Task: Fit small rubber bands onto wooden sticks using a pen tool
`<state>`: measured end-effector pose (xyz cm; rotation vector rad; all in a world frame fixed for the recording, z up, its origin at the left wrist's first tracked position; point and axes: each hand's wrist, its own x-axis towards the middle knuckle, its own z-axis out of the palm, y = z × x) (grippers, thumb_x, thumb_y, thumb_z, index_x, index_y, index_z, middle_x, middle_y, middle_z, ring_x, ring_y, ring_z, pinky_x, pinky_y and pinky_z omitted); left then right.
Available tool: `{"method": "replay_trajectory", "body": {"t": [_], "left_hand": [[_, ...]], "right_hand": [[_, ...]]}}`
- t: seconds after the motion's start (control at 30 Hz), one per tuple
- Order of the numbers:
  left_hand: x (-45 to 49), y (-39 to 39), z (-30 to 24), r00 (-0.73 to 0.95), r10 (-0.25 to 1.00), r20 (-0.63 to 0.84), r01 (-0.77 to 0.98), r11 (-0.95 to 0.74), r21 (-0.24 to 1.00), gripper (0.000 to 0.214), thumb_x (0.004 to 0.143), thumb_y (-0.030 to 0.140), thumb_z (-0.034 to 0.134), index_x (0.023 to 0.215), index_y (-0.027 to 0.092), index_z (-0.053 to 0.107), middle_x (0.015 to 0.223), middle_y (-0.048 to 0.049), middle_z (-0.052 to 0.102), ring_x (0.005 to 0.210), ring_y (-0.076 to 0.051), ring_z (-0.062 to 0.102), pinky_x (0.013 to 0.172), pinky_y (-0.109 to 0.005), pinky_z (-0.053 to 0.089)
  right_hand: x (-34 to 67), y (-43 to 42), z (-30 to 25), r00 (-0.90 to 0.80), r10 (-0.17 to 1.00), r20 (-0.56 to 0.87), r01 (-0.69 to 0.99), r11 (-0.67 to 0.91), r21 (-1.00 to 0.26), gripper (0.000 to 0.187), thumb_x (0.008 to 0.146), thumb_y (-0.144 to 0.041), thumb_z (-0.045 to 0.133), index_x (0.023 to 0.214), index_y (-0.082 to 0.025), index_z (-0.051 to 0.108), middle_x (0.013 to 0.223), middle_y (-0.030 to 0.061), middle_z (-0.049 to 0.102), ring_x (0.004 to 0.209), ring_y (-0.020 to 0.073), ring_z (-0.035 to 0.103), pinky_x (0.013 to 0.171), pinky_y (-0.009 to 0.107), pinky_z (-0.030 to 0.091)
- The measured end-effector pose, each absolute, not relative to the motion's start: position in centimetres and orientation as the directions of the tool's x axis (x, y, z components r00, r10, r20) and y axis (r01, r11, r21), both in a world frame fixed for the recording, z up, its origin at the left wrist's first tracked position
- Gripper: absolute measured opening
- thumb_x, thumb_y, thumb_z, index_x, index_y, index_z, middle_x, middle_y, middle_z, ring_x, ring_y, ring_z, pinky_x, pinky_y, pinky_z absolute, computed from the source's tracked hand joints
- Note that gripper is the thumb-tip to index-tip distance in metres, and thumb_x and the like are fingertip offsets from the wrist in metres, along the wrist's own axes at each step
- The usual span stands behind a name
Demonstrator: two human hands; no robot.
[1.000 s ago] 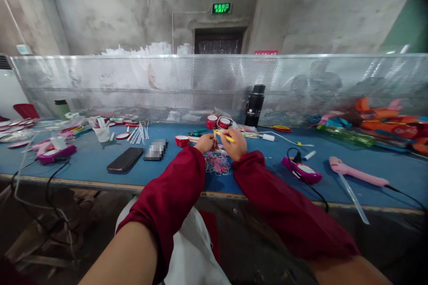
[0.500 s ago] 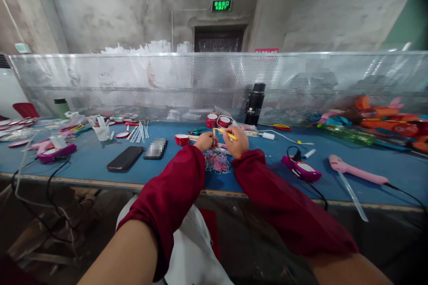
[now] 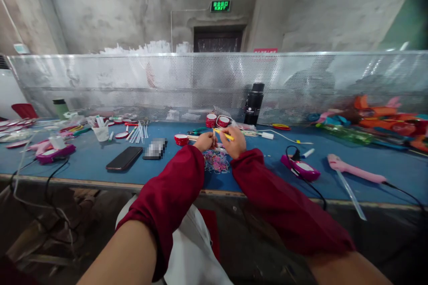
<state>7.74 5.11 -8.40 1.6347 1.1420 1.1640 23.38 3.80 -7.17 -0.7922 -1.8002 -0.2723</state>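
My right hand (image 3: pixel 236 143) is closed around a yellow pencil-shaped tool (image 3: pixel 228 136), its tip pointing left towards my other hand. My left hand (image 3: pixel 204 143) is closed too, pinching a small pale upright strip (image 3: pixel 214 133); its lower part is hidden by the fingers. The tool's tip is at or near the top of this strip, and I cannot tell whether they touch. Just below both hands a heap of thin multicoloured rubber bands (image 3: pixel 216 162) lies on the blue table (image 3: pixel 177 173).
Left of my hands are a red-sided roll (image 3: pixel 181 140) and a black phone (image 3: pixel 125 158). A black thermos (image 3: pixel 254 104) stands behind. To the right are a purple device (image 3: pixel 300 168) and a pink glue gun (image 3: pixel 356 171) with a clear stick. A perforated metal screen (image 3: pixel 133 73) borders the back.
My right hand has shifted slightly left, and the tool's angle has changed a little. My left hand keeps its pinch. The whole view has drifted slightly.
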Motion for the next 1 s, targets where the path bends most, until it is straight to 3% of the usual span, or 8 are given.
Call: {"method": "replay_trajectory", "body": {"t": [0.13,0.33,1.0], "left_hand": [[7.79,5.01,-8.36,0.154,0.960,0.236,0.208,-0.265,0.941,0.017,0.085,0.010,0.044,0.076,0.012,0.058,0.058,0.0000,0.060,0.047,-0.008,0.054,0.060,-0.022,0.048],[7.78,4.88,-8.33,0.169,0.959,0.226,0.202,-0.258,0.945,0.014,0.085,0.012,0.049,0.072,0.013,0.056,0.058,0.0001,0.060,0.045,-0.007,0.052,0.053,-0.019,0.044],[7.94,4.66,-8.22,0.165,0.958,0.234,0.184,-0.263,0.947,0.019,0.081,0.004,0.042,0.069,0.014,0.052,0.055,0.0007,0.057,0.044,-0.008,0.052,0.052,-0.020,0.044]], "right_hand": [[23.48,3.87,-7.13,-0.161,0.378,0.912,0.639,0.744,-0.196,0.015,0.089,-0.032,0.052,0.080,-0.023,0.059,0.078,0.0049,0.064,0.077,0.0209,0.057,0.072,0.034,0.042],[23.39,3.76,-7.11,-0.179,0.364,0.914,0.619,0.764,-0.183,0.015,0.089,-0.033,0.052,0.080,-0.023,0.059,0.079,0.0047,0.065,0.079,0.0210,0.057,0.073,0.034,0.043],[23.28,3.46,-6.98,-0.162,0.350,0.923,0.620,0.764,-0.181,0.014,0.088,-0.032,0.054,0.079,-0.023,0.058,0.077,0.0039,0.065,0.075,0.0204,0.057,0.069,0.033,0.042]]}}
